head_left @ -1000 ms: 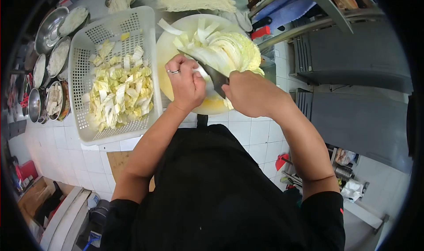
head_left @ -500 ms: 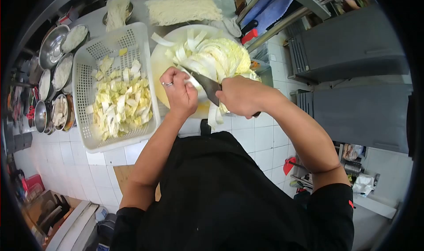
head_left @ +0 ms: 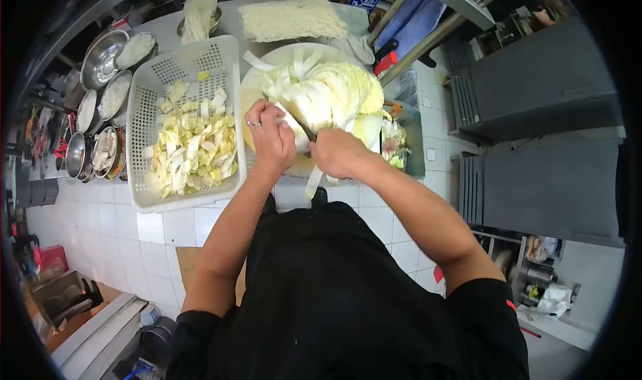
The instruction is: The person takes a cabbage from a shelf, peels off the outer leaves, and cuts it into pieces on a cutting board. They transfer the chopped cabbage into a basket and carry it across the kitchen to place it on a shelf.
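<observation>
My right hand (head_left: pixel 340 154) is wrapped round a kitchen knife (head_left: pixel 304 122), whose dark blade points up and left into the cut cabbage. Curled fingers of my left hand (head_left: pixel 273 139), one wearing a ring, grip a white piece of napa cabbage (head_left: pixel 292 127) against the blade's left side. Behind the knife, a large fanned mass of sliced napa cabbage (head_left: pixel 324 92) rests on a round cutting board (head_left: pixel 253 82). One pale strip (head_left: pixel 313 181) hangs below my right hand over the near edge. The knife's handle is hidden in my grip.
A white perforated basket (head_left: pixel 184 206) of chopped cabbage stands left of the board. Several metal bowls (head_left: pixel 100 59) line the far left. Pale noodles (head_left: pixel 294 20) lie behind the board. A red-handled tool (head_left: pixel 386 62) and a metal post (head_left: pixel 421 49) are at the right.
My right hand and the knife have moved left, close to my left hand, and the blade now shows less. The view has shifted slightly, so the basket and bowls appear farther right.
</observation>
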`<act>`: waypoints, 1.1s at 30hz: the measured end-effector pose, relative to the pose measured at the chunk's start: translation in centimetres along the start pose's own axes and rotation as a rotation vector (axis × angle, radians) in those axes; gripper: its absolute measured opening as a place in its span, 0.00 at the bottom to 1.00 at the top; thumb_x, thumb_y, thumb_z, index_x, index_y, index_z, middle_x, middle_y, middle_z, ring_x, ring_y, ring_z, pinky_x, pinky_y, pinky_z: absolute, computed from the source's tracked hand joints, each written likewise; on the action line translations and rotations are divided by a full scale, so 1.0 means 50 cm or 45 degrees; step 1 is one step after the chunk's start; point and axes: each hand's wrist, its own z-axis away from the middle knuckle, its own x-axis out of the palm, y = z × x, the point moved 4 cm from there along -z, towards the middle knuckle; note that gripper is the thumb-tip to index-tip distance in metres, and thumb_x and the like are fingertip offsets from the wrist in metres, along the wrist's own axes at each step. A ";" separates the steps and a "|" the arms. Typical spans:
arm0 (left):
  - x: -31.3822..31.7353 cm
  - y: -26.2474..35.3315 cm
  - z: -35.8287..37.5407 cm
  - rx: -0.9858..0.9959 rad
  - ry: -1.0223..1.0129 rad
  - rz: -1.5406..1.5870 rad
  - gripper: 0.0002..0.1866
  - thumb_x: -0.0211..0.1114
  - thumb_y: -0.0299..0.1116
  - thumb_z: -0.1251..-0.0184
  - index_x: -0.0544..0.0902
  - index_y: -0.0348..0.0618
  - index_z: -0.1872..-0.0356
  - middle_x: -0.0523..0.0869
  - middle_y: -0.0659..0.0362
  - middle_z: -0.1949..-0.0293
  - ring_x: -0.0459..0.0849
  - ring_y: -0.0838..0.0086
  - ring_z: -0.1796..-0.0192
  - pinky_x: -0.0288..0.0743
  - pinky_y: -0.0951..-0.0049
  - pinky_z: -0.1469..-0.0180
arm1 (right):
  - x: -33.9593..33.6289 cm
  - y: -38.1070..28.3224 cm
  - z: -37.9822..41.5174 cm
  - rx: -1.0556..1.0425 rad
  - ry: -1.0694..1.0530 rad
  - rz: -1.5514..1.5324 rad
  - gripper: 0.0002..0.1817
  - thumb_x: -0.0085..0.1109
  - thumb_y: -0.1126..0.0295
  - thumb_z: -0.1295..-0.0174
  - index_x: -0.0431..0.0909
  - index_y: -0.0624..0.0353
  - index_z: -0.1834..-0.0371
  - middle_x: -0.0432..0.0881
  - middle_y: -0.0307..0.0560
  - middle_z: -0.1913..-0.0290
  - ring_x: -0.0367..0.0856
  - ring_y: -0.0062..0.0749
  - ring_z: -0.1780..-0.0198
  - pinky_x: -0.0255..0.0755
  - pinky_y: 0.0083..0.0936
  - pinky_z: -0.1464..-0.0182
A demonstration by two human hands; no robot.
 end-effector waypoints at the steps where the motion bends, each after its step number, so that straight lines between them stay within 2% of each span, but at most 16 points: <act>1: -0.003 -0.001 0.003 -0.012 -0.012 -0.020 0.15 0.55 0.24 0.40 0.74 0.37 0.51 0.73 0.41 0.47 0.69 0.47 0.44 0.64 0.49 0.39 | -0.001 -0.001 0.014 0.006 -0.056 0.008 0.22 0.52 0.59 0.26 0.87 0.70 0.56 0.88 0.68 0.51 0.88 0.61 0.48 0.80 0.48 0.43; 6: -0.044 -0.003 0.039 -0.369 0.023 0.084 0.15 0.56 0.25 0.36 0.70 0.37 0.48 0.72 0.37 0.39 0.72 0.48 0.38 0.65 0.48 0.35 | 0.021 0.022 0.014 -0.060 0.125 0.062 0.22 0.51 0.59 0.24 0.87 0.69 0.55 0.89 0.65 0.53 0.88 0.58 0.48 0.80 0.47 0.44; 8: -0.056 0.003 0.037 -0.513 -0.010 0.091 0.17 0.57 0.26 0.34 0.67 0.38 0.46 0.72 0.36 0.37 0.75 0.49 0.37 0.66 0.48 0.34 | 0.003 0.027 0.013 -0.032 -0.019 0.037 0.22 0.50 0.59 0.23 0.87 0.68 0.55 0.89 0.64 0.54 0.88 0.57 0.49 0.80 0.46 0.44; 10: -0.070 0.014 0.033 -1.316 0.052 0.360 0.27 0.64 0.27 0.34 0.61 0.38 0.39 0.71 0.34 0.33 0.82 0.54 0.41 0.79 0.54 0.43 | -0.022 0.020 0.021 0.020 -0.122 0.007 0.22 0.49 0.58 0.22 0.87 0.67 0.54 0.89 0.63 0.53 0.88 0.56 0.48 0.80 0.46 0.44; 11: -0.079 0.032 0.014 -1.491 0.039 0.451 0.42 0.70 0.26 0.38 0.52 0.37 0.29 0.75 0.37 0.36 0.86 0.58 0.49 0.86 0.62 0.58 | -0.023 0.020 0.024 0.072 -0.236 -0.010 0.23 0.49 0.57 0.22 0.87 0.67 0.54 0.89 0.63 0.53 0.88 0.56 0.48 0.80 0.46 0.43; 14: -0.108 -0.002 0.003 -1.558 -0.021 0.462 0.51 0.70 0.24 0.39 0.43 0.39 0.21 0.80 0.37 0.42 0.87 0.59 0.48 0.87 0.66 0.67 | -0.019 0.029 0.022 0.023 -0.114 0.004 0.23 0.49 0.56 0.21 0.87 0.67 0.53 0.89 0.62 0.53 0.88 0.56 0.48 0.79 0.47 0.43; 15: -0.114 0.012 -0.004 -1.535 0.010 0.426 0.49 0.68 0.23 0.39 0.49 0.40 0.19 0.79 0.37 0.38 0.87 0.50 0.45 0.88 0.57 0.56 | -0.014 0.033 0.021 0.008 -0.114 0.004 0.23 0.49 0.56 0.21 0.87 0.67 0.53 0.89 0.62 0.53 0.88 0.56 0.48 0.79 0.47 0.43; 16: -0.122 0.005 0.009 -1.532 0.016 0.417 0.49 0.68 0.23 0.39 0.49 0.40 0.19 0.79 0.37 0.38 0.87 0.50 0.45 0.88 0.57 0.56 | -0.013 0.040 0.020 -0.020 -0.034 0.014 0.24 0.49 0.55 0.21 0.87 0.67 0.54 0.89 0.62 0.54 0.88 0.56 0.48 0.79 0.47 0.43; 18: -0.134 0.026 0.014 -0.639 -0.303 -0.168 0.38 0.66 0.20 0.39 0.66 0.40 0.24 0.71 0.40 0.27 0.85 0.41 0.40 0.82 0.48 0.41 | -0.019 0.046 0.021 -0.047 0.043 0.020 0.24 0.49 0.55 0.21 0.87 0.67 0.54 0.89 0.62 0.54 0.88 0.56 0.48 0.79 0.47 0.43; 19: -0.133 0.067 0.015 -0.692 -0.356 -0.131 0.34 0.64 0.17 0.44 0.77 0.43 0.32 0.65 0.40 0.22 0.77 0.35 0.31 0.70 0.44 0.28 | -0.029 0.045 0.025 -0.041 0.053 0.033 0.24 0.49 0.54 0.21 0.86 0.67 0.53 0.89 0.62 0.53 0.88 0.56 0.47 0.79 0.47 0.43; 20: -0.135 0.059 0.036 -0.697 -0.358 -0.135 0.34 0.64 0.17 0.44 0.77 0.43 0.32 0.65 0.40 0.22 0.77 0.35 0.31 0.70 0.44 0.28 | -0.033 0.046 0.027 -0.037 0.061 0.049 0.25 0.48 0.54 0.20 0.86 0.67 0.52 0.89 0.62 0.52 0.87 0.56 0.47 0.79 0.47 0.42; 22: -0.109 0.051 0.099 0.054 -0.692 -0.561 0.37 0.62 0.16 0.49 0.77 0.50 0.32 0.64 0.40 0.22 0.66 0.34 0.24 0.60 0.38 0.23 | -0.036 0.057 0.022 -0.058 0.075 0.070 0.24 0.48 0.54 0.20 0.84 0.66 0.50 0.88 0.62 0.51 0.87 0.57 0.46 0.78 0.47 0.42; 23: -0.099 0.039 0.135 0.024 -0.841 -0.634 0.37 0.63 0.18 0.52 0.78 0.52 0.34 0.62 0.41 0.20 0.56 0.36 0.18 0.49 0.34 0.20 | -0.040 0.063 0.020 -0.071 0.101 0.088 0.24 0.47 0.54 0.20 0.83 0.66 0.48 0.88 0.62 0.50 0.86 0.57 0.45 0.78 0.48 0.41; 27: -0.121 0.082 0.099 -0.120 -0.970 -0.433 0.37 0.68 0.26 0.51 0.77 0.53 0.33 0.58 0.41 0.19 0.48 0.38 0.16 0.44 0.34 0.19 | -0.040 0.077 0.023 -0.156 0.094 0.072 0.25 0.47 0.51 0.20 0.79 0.66 0.43 0.87 0.65 0.52 0.85 0.61 0.45 0.75 0.51 0.41; 31: -0.125 0.083 0.101 -0.190 -0.889 -0.395 0.41 0.73 0.32 0.50 0.72 0.46 0.28 0.58 0.40 0.19 0.50 0.39 0.16 0.46 0.35 0.19 | -0.062 0.067 0.047 -0.111 0.040 0.047 0.25 0.46 0.54 0.19 0.80 0.68 0.45 0.87 0.63 0.49 0.85 0.58 0.44 0.77 0.49 0.40; 33: -0.136 0.079 0.108 -0.277 -0.671 -0.690 0.48 0.76 0.39 0.50 0.67 0.37 0.25 0.63 0.38 0.22 0.58 0.40 0.19 0.52 0.39 0.21 | -0.072 0.065 0.055 -0.106 0.037 0.024 0.25 0.46 0.54 0.19 0.80 0.68 0.46 0.87 0.64 0.50 0.85 0.58 0.44 0.77 0.49 0.41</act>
